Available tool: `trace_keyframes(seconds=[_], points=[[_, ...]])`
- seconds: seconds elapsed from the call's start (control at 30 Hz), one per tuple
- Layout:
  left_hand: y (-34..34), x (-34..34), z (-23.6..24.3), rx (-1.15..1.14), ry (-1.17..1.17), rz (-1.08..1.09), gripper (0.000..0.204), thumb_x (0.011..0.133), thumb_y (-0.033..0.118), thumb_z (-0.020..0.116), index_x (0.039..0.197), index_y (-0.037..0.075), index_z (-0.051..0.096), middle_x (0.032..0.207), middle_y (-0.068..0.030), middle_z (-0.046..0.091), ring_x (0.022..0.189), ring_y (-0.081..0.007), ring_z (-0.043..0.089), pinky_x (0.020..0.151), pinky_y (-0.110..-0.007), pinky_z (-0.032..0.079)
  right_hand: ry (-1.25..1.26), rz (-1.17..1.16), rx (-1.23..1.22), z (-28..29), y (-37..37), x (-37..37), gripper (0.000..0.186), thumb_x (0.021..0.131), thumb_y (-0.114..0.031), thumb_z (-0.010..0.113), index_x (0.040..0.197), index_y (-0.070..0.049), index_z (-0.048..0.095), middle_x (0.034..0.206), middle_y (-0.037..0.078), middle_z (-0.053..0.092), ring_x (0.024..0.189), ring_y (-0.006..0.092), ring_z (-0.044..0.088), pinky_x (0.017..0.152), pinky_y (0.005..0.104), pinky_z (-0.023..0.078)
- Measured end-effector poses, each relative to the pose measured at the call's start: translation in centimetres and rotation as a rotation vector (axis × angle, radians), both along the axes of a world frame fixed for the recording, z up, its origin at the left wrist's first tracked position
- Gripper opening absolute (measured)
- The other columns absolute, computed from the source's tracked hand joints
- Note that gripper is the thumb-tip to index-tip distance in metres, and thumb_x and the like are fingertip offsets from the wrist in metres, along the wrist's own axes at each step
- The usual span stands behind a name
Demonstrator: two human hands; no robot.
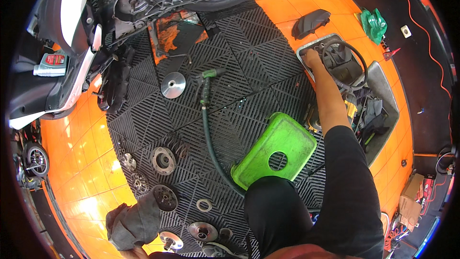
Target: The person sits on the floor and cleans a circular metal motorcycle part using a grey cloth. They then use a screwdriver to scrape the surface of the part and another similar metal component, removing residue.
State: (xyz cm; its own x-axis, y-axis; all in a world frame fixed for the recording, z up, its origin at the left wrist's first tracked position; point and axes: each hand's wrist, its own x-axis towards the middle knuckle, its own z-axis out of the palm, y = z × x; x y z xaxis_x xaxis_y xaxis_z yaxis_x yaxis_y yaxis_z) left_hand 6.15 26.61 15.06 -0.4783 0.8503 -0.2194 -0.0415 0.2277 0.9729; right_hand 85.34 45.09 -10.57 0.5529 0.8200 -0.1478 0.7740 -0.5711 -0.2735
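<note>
My left hand (137, 253), low at the left, is closed on a bunched dark grey rag (129, 228). The rag's upper end meets a dark round drum-like part (166, 198); whether it touches it I cannot tell. My right arm stretches far forward. At its end my right hand (311, 59) reaches over the near-left rim of a grey tray (303, 48), its fingers hidden. Inside that tray lie black parts (341, 60), and a black drive belt (366, 69) loops over its right side.
A green plastic stool (258, 156) stands before my knee. An air blow gun (206, 86) with its hose and a shiny metal disc (173, 85) lie on the black mat. Several scooter parts (163, 160) lie lower left. A partly dismantled scooter (163, 0) stands ahead; a grey tool bin (390, 110) is right.
</note>
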Motion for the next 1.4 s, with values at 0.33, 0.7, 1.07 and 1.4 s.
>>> trace_keyframes(seconds=[0.33, 0.7, 1.07, 1.4], points=[[-4.0, -0.4, 0.2, 0.028, -0.061, 0.036, 0.052, 0.098, 0.037, 0.051, 0.138, 0.005, 0.043, 0.143, -0.0132, 0.044, 0.134, -0.0267, 0.04, 0.114, -0.046, 0.029, 0.221, -0.506, 0.527, 4.4, 1.2, -6.5, 0.045, 0.092, -0.038, 0.053, 0.116, -0.002, 0.062, 0.111, 0.024, 0.065, 0.107, 0.0422, 0.06, 0.092, 0.0482, 0.046], [-5.8, 4.5, 5.4, 0.375, -0.439, -0.173, 0.066, 0.095, 0.052, 0.05, 0.142, 0.007, 0.038, 0.145, -0.0089, 0.044, 0.134, -0.0261, 0.04, 0.115, -0.044, 0.028, 0.849, 0.846, 0.485, 27.0, -7.6, -39.9, 0.068, 0.084, -0.011, 0.064, 0.146, -0.012, 0.036, 0.142, 0.016, 0.044, 0.126, 0.0322, 0.049, 0.104, 0.0414, 0.041], [-7.0, 8.4, 8.6, 0.685, 0.74, -0.386, 0.018, 0.086, 0.003, 0.063, 0.103, -0.002, 0.064, 0.101, -0.0207, 0.065, 0.091, -0.0374, 0.065, 0.079, -0.036, 0.051, 0.145, 1.359, 0.683, 31.4, -20.1, -57.1, 0.068, 0.075, -0.011, 0.06, 0.139, 0.001, 0.042, 0.15, 0.025, 0.028, 0.14, 0.0529, 0.011, 0.113, 0.0589, 0.02], [-12.0, 7.2, 11.2, 0.603, 0.421, -0.243, 0.019, 0.098, 0.016, 0.052, 0.103, -0.002, 0.055, 0.084, -0.019, 0.064, 0.074, -0.028, 0.063, 0.068, -0.035, 0.048, 0.002, 1.159, 0.802, 34.5, -20.1, -58.6, 0.074, 0.081, -0.025, 0.063, 0.147, -0.01, 0.032, 0.155, 0.025, 0.018, 0.143, 0.045, 0.015, 0.113, 0.0546, 0.022]])
